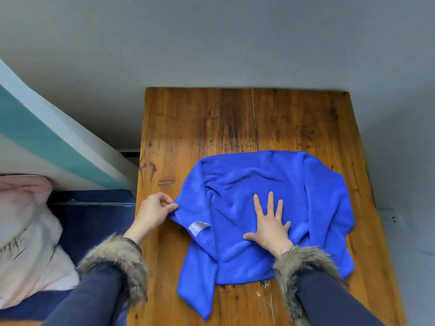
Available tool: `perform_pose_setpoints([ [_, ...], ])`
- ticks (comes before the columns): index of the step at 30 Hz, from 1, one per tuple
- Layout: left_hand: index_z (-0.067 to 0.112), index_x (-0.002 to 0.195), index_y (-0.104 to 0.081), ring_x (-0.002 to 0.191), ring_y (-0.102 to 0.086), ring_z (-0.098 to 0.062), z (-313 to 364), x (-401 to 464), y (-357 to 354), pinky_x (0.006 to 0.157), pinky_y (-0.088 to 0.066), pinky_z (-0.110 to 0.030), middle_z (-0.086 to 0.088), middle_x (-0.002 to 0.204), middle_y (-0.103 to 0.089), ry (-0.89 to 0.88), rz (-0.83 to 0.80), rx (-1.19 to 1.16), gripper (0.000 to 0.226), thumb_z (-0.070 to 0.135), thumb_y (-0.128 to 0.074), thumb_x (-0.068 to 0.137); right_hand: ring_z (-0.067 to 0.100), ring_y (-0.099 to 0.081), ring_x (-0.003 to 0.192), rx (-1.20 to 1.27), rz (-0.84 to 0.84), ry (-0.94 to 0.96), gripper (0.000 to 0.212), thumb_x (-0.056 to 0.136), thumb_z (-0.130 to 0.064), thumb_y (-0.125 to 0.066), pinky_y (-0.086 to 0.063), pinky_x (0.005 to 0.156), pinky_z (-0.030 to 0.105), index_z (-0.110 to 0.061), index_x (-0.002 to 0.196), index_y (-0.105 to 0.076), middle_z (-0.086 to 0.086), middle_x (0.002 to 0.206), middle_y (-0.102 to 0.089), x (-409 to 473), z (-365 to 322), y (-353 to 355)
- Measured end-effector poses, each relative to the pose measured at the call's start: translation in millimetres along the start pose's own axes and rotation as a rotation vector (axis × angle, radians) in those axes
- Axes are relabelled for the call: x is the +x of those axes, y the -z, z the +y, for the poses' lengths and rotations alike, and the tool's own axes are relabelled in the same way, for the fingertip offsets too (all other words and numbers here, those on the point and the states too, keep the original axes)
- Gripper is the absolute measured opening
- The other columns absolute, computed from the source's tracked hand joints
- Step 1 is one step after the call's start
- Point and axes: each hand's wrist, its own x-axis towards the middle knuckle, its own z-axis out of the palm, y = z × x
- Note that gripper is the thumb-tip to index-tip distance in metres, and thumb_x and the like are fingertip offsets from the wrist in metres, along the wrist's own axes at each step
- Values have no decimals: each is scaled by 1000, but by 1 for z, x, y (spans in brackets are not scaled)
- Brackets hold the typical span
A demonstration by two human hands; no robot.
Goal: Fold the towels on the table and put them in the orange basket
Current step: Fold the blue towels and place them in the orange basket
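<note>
The rumpled blue microfibre towel [266,208] lies unfolded on the worn wooden counter [235,121]. The left hand [153,214] has a narrow pinching grip on its left corner; the right hand [270,223] presses flat, fingers spread. Folding has barely begun, and no whole orange basket shows.

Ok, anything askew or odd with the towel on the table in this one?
The blue towel lies rumpled and crooked on the wooden table, one corner trailing toward the near edge. Nothing is spilled or damaged.
</note>
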Motion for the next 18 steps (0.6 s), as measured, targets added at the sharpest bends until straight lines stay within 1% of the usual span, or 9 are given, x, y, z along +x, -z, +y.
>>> perform_pose_setpoints([
  [3,7,87,-67,80,-59,-22,-1,14,47,72,-38,-25,-12,82,-66,-27,217,-25,8,11,-67,81,36,25,140,6,-5,-10,113,76,-49,-69,-22,103,66,-34,144,20,3,149,38,0,-2,1],
  [6,1,107,-60,101,-55,-35,0,27,71,89,-39,-37,-21,106,-61,-162,490,73,22,1,-53,86,37,24,140,-16,-11,-19,113,76,-50,-69,-23,103,66,-33,145,19,4,149,37,0,-2,2],
  [9,3,123,-51,109,-45,-42,2,25,58,89,-40,-50,-23,121,-49,-278,576,228,37,2,-51,86,37,24,140,-20,-10,-25,114,76,-50,-69,-24,103,65,-33,145,20,4,149,36,1,-4,2],
  [11,4,128,-49,116,-43,-44,-2,15,25,90,-42,-54,-23,132,-44,-355,477,313,44,11,-58,85,37,25,140,-20,-13,-28,115,75,-50,-69,-24,103,65,-33,144,21,4,149,37,1,-4,3],
  [12,6,132,-46,125,-38,-44,-6,8,5,95,-40,-56,-23,140,-37,-384,376,352,50,17,-60,86,36,25,139,-20,-18,-28,115,76,-50,-69,-24,103,65,-33,144,21,4,148,38,1,-4,4],
  [13,11,139,-38,135,-27,-42,-12,1,-14,103,-32,-57,-21,149,-25,-396,252,400,59,27,-60,86,36,26,139,-21,-21,-27,114,76,-50,-69,-24,103,65,-33,144,22,4,148,38,2,-4,3],
  [14,19,146,-25,142,-11,-38,-18,-5,-31,110,-21,-58,-15,155,-8,-385,134,456,71,39,-58,86,36,26,139,-25,-24,-27,114,76,-50,-69,-24,104,65,-33,144,22,4,148,39,2,-5,3],
  [16,34,145,8,143,17,-28,-30,-10,-51,110,-1,-60,-1,153,22,-336,2,581,91,60,-52,82,36,26,139,-32,-21,-27,114,76,-50,-68,-24,104,65,-33,143,22,4,148,39,3,-5,3],
  [18,38,137,23,140,27,-24,-33,-5,-49,107,4,-65,5,148,33,-313,-23,669,101,70,-50,75,35,26,139,-29,-19,-27,113,77,-50,-68,-23,104,65,-33,144,22,3,148,39,2,-5,4],
])
